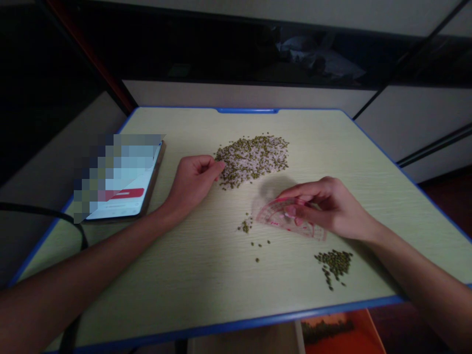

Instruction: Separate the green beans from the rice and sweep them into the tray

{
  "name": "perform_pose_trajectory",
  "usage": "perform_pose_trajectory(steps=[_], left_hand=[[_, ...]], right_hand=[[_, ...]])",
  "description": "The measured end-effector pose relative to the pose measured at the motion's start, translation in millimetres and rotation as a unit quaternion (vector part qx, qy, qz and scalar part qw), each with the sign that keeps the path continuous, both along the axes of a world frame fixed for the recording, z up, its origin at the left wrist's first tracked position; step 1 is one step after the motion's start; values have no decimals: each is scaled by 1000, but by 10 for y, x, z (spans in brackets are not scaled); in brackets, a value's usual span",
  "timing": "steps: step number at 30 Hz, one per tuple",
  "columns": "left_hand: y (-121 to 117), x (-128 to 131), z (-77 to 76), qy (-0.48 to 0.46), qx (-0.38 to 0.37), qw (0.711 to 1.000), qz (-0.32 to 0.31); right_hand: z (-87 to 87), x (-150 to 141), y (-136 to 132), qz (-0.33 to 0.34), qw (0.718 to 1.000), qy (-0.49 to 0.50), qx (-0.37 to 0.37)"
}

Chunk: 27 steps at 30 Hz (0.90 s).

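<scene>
My right hand pinches a clear protractor with red markings between thumb and fingers, tilted just over the table. My left hand is closed, its thumb and curled fingers at the left edge of a mixed pile of mung beans and small whitish grains; whatever it may hold is hidden. A small cluster of mung beans with a few pale grains lies left of the protractor, and several single beans are scattered below it. Under my right wrist sits a separate pile of mung beans.
A tablet with a lit, partly blurred screen stands at the left of the blue-edged table. A black cable runs at the far left. Below the front edge are an orange container with dark green contents and a pale container.
</scene>
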<state>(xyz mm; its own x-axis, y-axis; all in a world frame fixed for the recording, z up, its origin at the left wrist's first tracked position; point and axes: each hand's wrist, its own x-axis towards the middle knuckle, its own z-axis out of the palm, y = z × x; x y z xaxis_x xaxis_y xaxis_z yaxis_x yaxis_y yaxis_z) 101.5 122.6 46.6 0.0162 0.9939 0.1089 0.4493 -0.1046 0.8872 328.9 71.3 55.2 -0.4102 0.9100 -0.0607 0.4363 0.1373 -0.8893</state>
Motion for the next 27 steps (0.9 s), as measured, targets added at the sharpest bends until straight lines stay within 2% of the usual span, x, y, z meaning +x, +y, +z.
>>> perform_pose_trajectory(steps=[10,18,27], left_hand=[[17,-5,-20,-1,7,1000,-5],[-3,2,14,8,-3,1000,-1],[-10,9,11,7,-8,1000,6]], right_hand=[[-37,-56,-16,41,999,2,-4],[-5,4,-4,-36,999,17,2],[-3,-30,-6,-35,999,12,-14]])
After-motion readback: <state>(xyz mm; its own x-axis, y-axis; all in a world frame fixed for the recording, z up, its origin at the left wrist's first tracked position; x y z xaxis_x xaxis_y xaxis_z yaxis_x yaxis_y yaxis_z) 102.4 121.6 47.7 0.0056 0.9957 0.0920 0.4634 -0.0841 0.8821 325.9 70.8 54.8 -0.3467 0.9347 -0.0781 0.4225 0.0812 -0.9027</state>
